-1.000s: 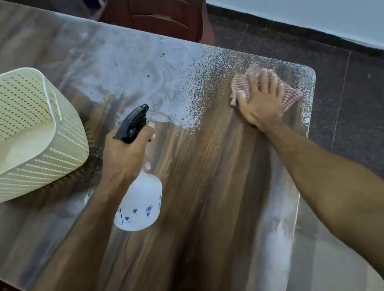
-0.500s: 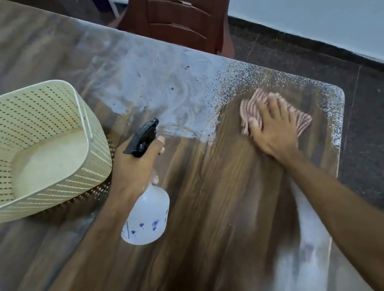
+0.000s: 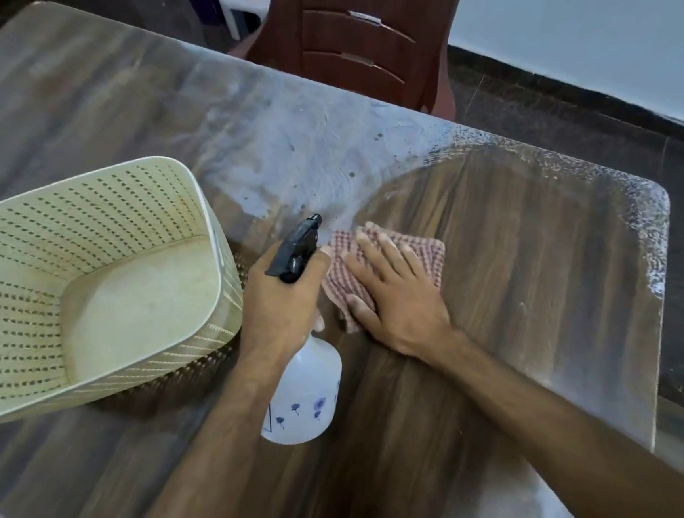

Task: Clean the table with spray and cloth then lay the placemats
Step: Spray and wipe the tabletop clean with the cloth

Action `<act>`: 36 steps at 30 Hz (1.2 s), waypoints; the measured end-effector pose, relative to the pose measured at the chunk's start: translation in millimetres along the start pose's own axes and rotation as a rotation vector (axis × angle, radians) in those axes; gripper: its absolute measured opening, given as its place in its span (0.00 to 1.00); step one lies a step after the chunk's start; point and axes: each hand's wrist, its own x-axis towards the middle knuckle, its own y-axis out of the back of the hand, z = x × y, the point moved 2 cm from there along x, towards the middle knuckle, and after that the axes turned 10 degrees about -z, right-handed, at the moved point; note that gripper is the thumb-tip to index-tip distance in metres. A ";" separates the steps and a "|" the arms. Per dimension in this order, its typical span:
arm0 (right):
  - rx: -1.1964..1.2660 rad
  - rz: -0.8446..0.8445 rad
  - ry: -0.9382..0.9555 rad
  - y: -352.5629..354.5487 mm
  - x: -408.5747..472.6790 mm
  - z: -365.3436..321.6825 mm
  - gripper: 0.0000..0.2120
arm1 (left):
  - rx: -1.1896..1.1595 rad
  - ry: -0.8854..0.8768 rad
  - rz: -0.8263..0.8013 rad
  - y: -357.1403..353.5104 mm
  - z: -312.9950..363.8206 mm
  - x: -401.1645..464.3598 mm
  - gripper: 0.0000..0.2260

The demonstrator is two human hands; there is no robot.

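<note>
table (image 3: 525,290) half wiped, spray film left along far and right edges | basket (image 3: 94,285) at left, clear of wiping | left hand (image 3: 281,303) grips bottle (image 3: 304,402), ready to respray | right hand (image 3: 395,299) flat, pressing cloth (image 3: 429,258) mid-table

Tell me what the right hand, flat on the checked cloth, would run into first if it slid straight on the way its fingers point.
Probably the spray bottle's black nozzle tip. The right hand points up-left over the cloth, toward that nozzle in the left hand; the nozzle may sit higher, though.
</note>
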 end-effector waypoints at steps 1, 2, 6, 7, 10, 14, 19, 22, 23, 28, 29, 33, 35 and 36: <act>0.009 -0.010 -0.019 -2.1 -10.8 10.4 0.30 | -0.010 -0.003 -0.007 1.7 -0.3 1.4 0.12; 0.009 0.012 -0.075 -0.6 -16.0 26.9 0.31 | -0.017 -0.002 -0.014 2.6 -1.3 2.5 0.12; 0.024 0.135 -0.433 31.7 23.7 106.4 0.34 | -0.031 0.009 -0.033 4.5 -10.6 8.6 0.13; 0.046 0.138 -0.491 42.9 42.2 119.9 0.34 | -0.031 0.011 -0.035 4.0 -11.9 8.9 0.13; 0.107 0.131 -0.538 68.5 103.0 128.1 0.33 | -0.033 -0.001 -0.026 5.4 -12.0 12.7 0.13; 0.035 0.051 -0.373 63.9 146.9 70.5 0.31 | -0.054 -0.014 0.005 8.9 -4.5 19.2 0.14; -0.092 -0.032 -0.009 29.1 95.9 -8.3 0.32 | -0.033 -0.023 0.015 10.3 5.9 23.4 0.11; -0.046 -0.018 0.038 11.7 41.0 4.3 0.31 | -0.037 -0.007 0.018 11.5 6.3 26.9 0.10; -0.040 -0.007 -0.004 10.8 33.1 20.2 0.31 | -0.044 0.003 0.016 11.4 5.7 27.9 0.10; 0.025 0.100 -0.365 45.4 77.6 89.8 0.34 | -0.082 0.030 0.039 5.0 6.1 31.0 0.09; 0.039 0.105 -0.404 51.2 90.7 91.6 0.34 | -0.070 0.041 0.055 4.4 5.5 32.5 0.09; 0.050 0.122 -0.441 53.6 108.8 86.9 0.31 | -0.065 0.075 0.115 4.2 6.2 36.8 0.12; 0.045 0.116 -0.436 53.3 106.8 87.7 0.32 | -0.091 0.085 0.139 5.6 6.5 36.5 0.12; 0.052 0.112 -0.435 54.5 106.6 88.2 0.33 | -0.101 0.086 0.145 6.0 5.2 36.2 0.11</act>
